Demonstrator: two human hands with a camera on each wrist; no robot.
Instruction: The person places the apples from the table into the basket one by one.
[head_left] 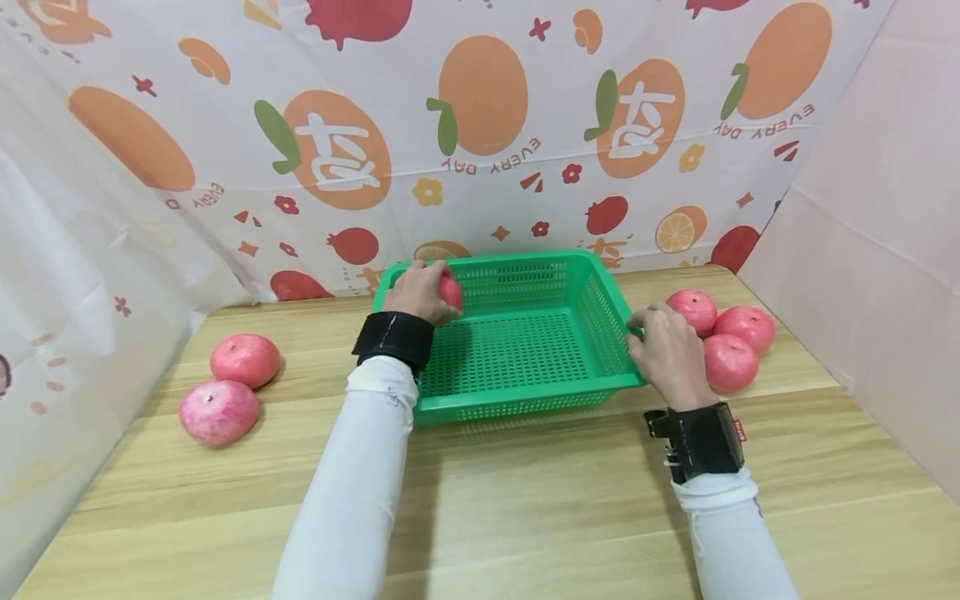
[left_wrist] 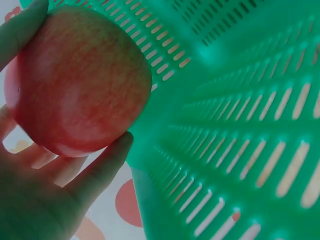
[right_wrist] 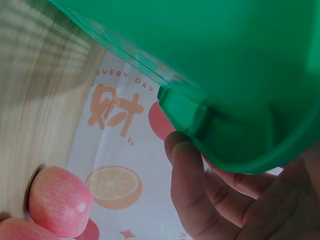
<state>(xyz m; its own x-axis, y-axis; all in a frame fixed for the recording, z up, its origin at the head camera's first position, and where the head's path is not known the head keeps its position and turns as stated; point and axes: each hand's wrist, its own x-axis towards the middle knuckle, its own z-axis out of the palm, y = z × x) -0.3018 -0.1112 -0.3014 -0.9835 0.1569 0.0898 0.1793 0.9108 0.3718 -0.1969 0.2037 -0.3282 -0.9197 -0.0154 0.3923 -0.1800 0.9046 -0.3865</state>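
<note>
My left hand [head_left: 422, 293] grips a red apple [head_left: 450, 293] over the left end of a green plastic basket [head_left: 525, 387]. In the left wrist view the apple [left_wrist: 82, 82] sits between thumb and curled fingers, close to the slotted basket wall [left_wrist: 240, 125]. At the basket's right end my right hand [head_left: 670, 354] holds the rim, its fingers bent round the edge. The right wrist view shows thumb and fingers [right_wrist: 187, 180] at the underside of that green rim [right_wrist: 250, 162]. The basket's floor shows bare mesh, and its left edge is partly hidden by my left hand.
Several apples [head_left: 729, 363] cluster on the wooden table [head_left: 525, 517] just right of my right hand. Two more, a pink apple [head_left: 245, 361] and a streaked purplish one [head_left: 218, 412], lie at the left. A fruit-print cloth [head_left: 480, 192] hangs behind the basket.
</note>
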